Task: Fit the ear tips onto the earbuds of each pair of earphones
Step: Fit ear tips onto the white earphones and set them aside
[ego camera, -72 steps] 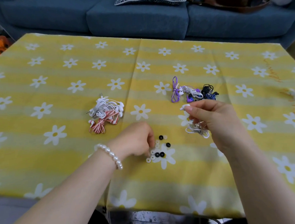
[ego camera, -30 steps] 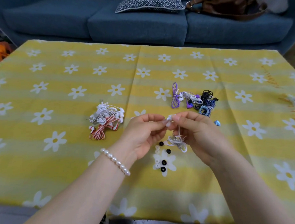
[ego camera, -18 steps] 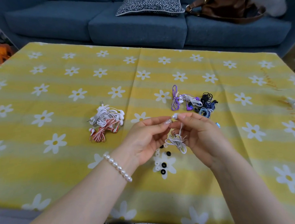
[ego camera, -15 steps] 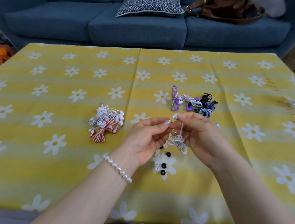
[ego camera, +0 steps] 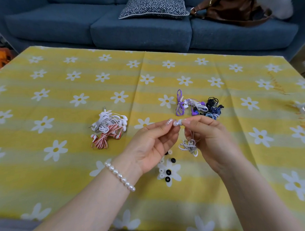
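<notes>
The left hand [ego camera: 150, 143] is pinching a white ear tip [ego camera: 175, 123] against the earbud [ego camera: 180, 122] the right hand [ego camera: 207, 139] is gripping above the surface [ego camera: 80, 171]; pushing squarely should seat it.

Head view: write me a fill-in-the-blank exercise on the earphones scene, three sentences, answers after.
1. The left hand wears a bracelet of ____ beads on its wrist.
2. The loose ear tips on the tablecloth come in white and ____.
3. The red-and-white striped earphones lie bundled against a ____ pair, left of both hands; the right hand grips a coiled white cable.

Missing words: pearl; black; white
</notes>
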Action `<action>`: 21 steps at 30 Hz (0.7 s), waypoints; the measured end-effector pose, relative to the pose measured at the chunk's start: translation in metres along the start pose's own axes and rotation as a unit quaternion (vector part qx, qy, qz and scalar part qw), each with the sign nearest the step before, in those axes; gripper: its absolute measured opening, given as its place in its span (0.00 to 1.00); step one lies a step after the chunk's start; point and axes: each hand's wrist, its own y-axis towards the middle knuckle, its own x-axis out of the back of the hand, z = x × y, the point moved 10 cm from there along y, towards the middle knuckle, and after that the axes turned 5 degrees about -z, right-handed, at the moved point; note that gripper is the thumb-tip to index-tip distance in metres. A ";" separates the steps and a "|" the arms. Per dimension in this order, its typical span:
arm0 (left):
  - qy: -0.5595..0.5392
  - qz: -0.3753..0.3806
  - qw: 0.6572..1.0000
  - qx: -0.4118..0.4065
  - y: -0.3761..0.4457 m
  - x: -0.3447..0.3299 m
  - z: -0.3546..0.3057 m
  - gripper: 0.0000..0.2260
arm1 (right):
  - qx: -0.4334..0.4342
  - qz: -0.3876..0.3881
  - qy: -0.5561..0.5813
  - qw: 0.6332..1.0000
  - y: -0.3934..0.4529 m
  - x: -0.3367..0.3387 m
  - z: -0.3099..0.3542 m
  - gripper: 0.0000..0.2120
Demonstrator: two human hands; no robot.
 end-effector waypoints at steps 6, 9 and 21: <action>0.013 -0.017 1.000 0.005 -0.001 0.004 0.002 0.06 | 0.023 -0.019 -0.021 0.999 -0.001 0.004 0.004 0.04; 0.023 -0.028 0.999 -0.006 -0.001 0.007 0.000 0.06 | 0.035 -0.029 -0.044 0.998 -0.002 0.005 0.006 0.03; 0.136 -0.069 0.977 -0.147 -0.008 0.010 -0.021 0.07 | 0.088 -0.073 -0.100 0.988 -0.005 0.008 0.015 0.05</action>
